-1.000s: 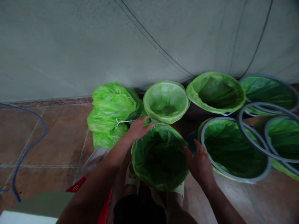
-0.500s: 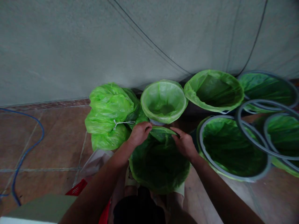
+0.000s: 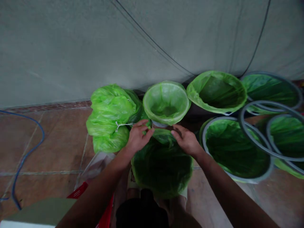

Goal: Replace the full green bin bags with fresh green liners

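A bin lined with a dark green plastic bag [image 3: 162,167] stands right in front of me, between my feet. My left hand [image 3: 137,136] pinches the bag's far rim on the left. My right hand [image 3: 187,140] grips the same rim on the right, fingers curled over the plastic. The far edge of the liner is bunched up between both hands. Just beyond them sits a small bin with a pale green liner [image 3: 166,103].
A tied bright green bag [image 3: 111,117] lies at the left by the wall. More green-lined bins [image 3: 217,91] with grey rings [image 3: 237,148] crowd the right side. A blue cable [image 3: 26,152] runs over the tiled floor at left. A red and clear packet [image 3: 92,177] lies under my left arm.
My right hand came from the bin's right side to its far rim and took hold of the liner. Both hands have drawn the far edge of the bag together.
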Motion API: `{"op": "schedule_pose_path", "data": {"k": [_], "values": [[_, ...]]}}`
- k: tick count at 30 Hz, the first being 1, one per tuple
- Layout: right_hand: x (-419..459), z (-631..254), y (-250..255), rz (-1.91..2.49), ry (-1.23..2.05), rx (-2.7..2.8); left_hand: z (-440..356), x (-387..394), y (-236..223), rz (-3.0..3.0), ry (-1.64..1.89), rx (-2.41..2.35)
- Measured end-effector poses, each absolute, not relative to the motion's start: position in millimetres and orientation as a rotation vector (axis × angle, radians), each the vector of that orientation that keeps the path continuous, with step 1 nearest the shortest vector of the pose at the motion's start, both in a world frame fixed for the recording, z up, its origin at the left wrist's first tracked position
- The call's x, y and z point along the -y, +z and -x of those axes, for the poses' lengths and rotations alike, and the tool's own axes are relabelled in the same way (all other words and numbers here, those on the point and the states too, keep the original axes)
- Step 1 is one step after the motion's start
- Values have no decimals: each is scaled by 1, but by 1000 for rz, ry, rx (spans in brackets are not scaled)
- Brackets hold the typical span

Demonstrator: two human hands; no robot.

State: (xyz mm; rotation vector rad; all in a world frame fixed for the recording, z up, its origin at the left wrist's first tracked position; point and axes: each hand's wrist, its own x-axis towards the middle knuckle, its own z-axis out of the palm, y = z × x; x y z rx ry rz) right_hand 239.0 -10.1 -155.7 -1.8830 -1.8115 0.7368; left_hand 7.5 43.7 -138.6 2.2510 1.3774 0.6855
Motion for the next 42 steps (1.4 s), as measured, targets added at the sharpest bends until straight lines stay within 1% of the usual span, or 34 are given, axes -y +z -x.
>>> {"op": "schedule_pose_path", "data": {"k": [2,3,7,9,12,16,18,20,22,25,27,29,31,35,42], "values": [[-3,-233,-155,1868,802,1906,-20,-52,-138,-2241,627,-1412],[-8,-232,-157,1862,844,1976,-25,-54,-139,-2272,528,-1419],[-15,-232,-168,1822,933,2231,-33,-54,-147,-2417,-72,-1341],[-14,-234,-170,1827,930,2263,-31,-53,-152,-2429,-195,-1330],[-9,-236,-169,1942,896,2212,-27,-58,-156,-2402,-167,-1316],[20,-235,-166,2367,755,1900,-13,-64,-157,-2300,-85,-1403],[42,-235,-166,2501,740,1741,-3,-62,-156,-2221,-79,-1482],[62,-237,-165,2511,739,1667,5,-58,-154,-2149,-68,-1528],[71,-240,-161,2449,664,1651,6,-54,-151,-2101,-11,-1547],[57,-246,-152,2305,472,1649,-7,-55,-146,-2109,91,-1562],[35,-246,-148,2197,437,1663,-23,-60,-144,-2177,121,-1554],[13,-244,-149,2103,508,1714,-37,-66,-144,-2270,81,-1517],[-1,-239,-154,2041,642,1803,-45,-71,-146,-2363,-37,-1459],[-5,-235,-169,1996,850,1958,-39,-72,-153,-2480,-283,-1397],[4,-249,-178,1873,966,2044,-20,-69,-154,-2480,-370,-1359]]}}
